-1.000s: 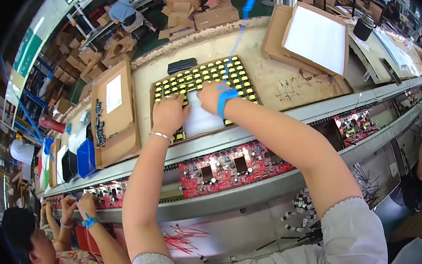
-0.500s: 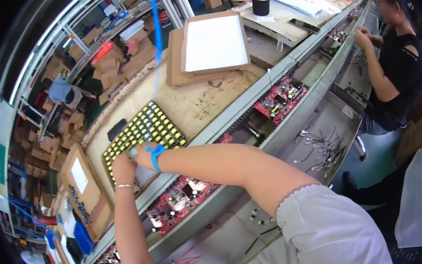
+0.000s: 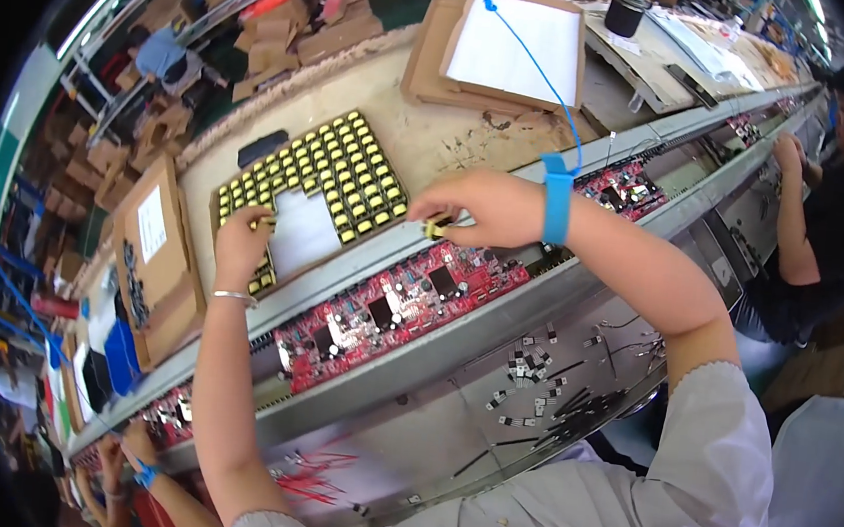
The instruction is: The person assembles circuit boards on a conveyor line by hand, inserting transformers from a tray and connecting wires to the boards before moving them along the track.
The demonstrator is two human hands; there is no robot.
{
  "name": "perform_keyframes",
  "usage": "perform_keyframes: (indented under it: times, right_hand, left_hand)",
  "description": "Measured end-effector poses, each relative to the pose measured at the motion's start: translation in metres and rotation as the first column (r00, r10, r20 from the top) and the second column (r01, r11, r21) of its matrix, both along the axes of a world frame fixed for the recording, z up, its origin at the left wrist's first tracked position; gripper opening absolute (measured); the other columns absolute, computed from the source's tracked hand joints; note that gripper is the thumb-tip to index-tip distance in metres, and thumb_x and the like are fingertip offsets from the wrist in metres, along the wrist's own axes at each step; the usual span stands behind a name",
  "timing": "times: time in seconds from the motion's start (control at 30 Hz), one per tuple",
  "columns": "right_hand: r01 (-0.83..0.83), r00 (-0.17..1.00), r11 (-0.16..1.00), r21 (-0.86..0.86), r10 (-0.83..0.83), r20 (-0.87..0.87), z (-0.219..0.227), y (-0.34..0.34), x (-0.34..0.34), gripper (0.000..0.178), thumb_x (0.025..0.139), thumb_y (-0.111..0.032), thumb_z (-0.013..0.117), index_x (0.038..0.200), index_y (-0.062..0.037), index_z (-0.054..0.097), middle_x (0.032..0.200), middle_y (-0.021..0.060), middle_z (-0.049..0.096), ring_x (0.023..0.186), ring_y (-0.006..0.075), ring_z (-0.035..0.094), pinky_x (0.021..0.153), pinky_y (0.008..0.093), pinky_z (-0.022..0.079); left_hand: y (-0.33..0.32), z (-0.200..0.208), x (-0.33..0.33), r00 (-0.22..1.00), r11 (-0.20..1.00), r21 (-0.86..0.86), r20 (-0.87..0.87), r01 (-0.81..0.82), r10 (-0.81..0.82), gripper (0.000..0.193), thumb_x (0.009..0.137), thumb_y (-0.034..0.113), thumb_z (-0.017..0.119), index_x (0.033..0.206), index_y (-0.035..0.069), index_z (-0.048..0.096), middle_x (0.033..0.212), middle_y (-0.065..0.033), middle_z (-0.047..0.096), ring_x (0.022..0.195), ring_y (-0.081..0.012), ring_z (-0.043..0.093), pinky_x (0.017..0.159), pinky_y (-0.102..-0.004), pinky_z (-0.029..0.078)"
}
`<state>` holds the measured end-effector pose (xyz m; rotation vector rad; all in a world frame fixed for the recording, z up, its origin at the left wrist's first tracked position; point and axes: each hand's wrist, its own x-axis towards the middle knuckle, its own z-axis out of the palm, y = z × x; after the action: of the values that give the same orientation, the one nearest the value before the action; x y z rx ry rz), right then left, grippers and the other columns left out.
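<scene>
A shallow cardboard tray (image 3: 402, 173) on the bench holds rows of small yellow-and-black transformers (image 3: 355, 172), with a bare white patch in its near middle. My left hand (image 3: 238, 250) is over the tray's left part, fingertips pinched on one small transformer (image 3: 264, 223). Beyond the tray's right edge, above the rail of the line, my right hand (image 3: 492, 207) pinches another small transformer (image 3: 435, 230). It wears a blue wrist strap (image 3: 555, 201) with a cord. Below both hands, red circuit boards (image 3: 385, 310) sit in the line's channel.
Flat cardboard boxes with a white sheet (image 3: 516, 46) lie at the back of the bench. A brown carton (image 3: 156, 265) stands left of the tray. Nearer me, a metal trough (image 3: 448, 426) holds black components and red wires (image 3: 313, 475). A co-worker (image 3: 817, 218) works at the right.
My hands, together over the tray before, have moved apart. My right hand has come off to the right with a small transformer. The view has turned, showing more of the boards.
</scene>
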<state>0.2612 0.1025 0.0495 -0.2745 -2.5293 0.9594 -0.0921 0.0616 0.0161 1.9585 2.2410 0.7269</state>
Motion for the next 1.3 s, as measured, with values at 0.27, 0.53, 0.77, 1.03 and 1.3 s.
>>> perform_keyframes:
  times: [0.27, 0.53, 0.77, 1.03, 1.3]
  right_hand:
    - [0.042, 0.978, 0.983, 0.181, -0.077, 0.192, -0.046, -0.027, 0.042, 0.022, 0.071, -0.003, 0.06, 0.093, -0.0062, 0.059, 0.093, 0.0116, 0.059, 0.088, 0.0312, 0.056, 0.077, 0.0392, 0.047]
    - [0.004, 0.983, 0.97, 0.245, -0.049, 0.179, -0.062, -0.032, 0.044, 0.031, 0.071, -0.004, 0.066, 0.1, -0.0076, 0.054, 0.096, 0.0082, 0.057, 0.091, 0.0294, 0.055, 0.082, 0.0381, 0.045]
    - [0.011, 0.979, 0.962, 0.274, -0.066, 0.194, -0.061, -0.031, 0.043, 0.033, 0.071, -0.006, 0.067, 0.101, -0.0087, 0.054, 0.096, 0.0078, 0.058, 0.091, 0.0293, 0.055, 0.083, 0.0385, 0.045]
    - [0.006, 0.965, 0.938, 0.345, -0.096, 0.243, -0.06, -0.033, 0.042, 0.034, 0.069, -0.008, 0.069, 0.099, -0.0094, 0.053, 0.094, 0.0084, 0.058, 0.09, 0.0299, 0.056, 0.08, 0.0396, 0.046]
    - [-0.01, 0.968, 0.961, 0.275, -0.059, 0.243, -0.056, -0.032, 0.046, 0.032, 0.069, -0.008, 0.07, 0.096, -0.0095, 0.053, 0.088, 0.0088, 0.058, 0.085, 0.0313, 0.057, 0.075, 0.0406, 0.046]
  left_hand:
    - [-0.059, 0.007, 0.056, -0.01, 0.975, -0.074, 0.997, 0.208, 0.078, 0.029, 0.081, -0.006, 0.041, 0.107, 0.002, 0.049, 0.105, -0.0144, 0.059, 0.087, -0.0177, 0.06, 0.08, -0.0264, 0.052]
    - [-0.101, 0.0, 0.087, 0.041, 0.924, -0.087, 0.996, 0.372, 0.077, 0.027, 0.089, 0.001, 0.05, 0.116, -0.001, 0.05, 0.106, -0.007, 0.056, 0.094, -0.0132, 0.059, 0.083, -0.0256, 0.053]
    - [-0.119, 0.003, 0.102, 0.067, 0.913, -0.102, 0.994, 0.395, 0.082, 0.033, 0.087, -0.003, 0.051, 0.119, -0.001, 0.05, 0.105, -0.0065, 0.057, 0.095, -0.0124, 0.058, 0.083, -0.0258, 0.052]
    - [-0.126, 0.002, 0.117, -0.022, 0.915, -0.073, 0.996, 0.397, 0.088, 0.035, 0.088, 0.0, 0.052, 0.122, -0.003, 0.047, 0.104, -0.0073, 0.057, 0.096, -0.016, 0.06, 0.083, -0.0255, 0.052]
    - [-0.131, -0.002, 0.12, 0.049, 0.887, -0.121, 0.993, 0.445, 0.111, 0.036, 0.088, 0.006, 0.056, 0.123, 0.002, 0.047, 0.108, -0.008, 0.057, 0.088, -0.0125, 0.059, 0.079, -0.0228, 0.051]
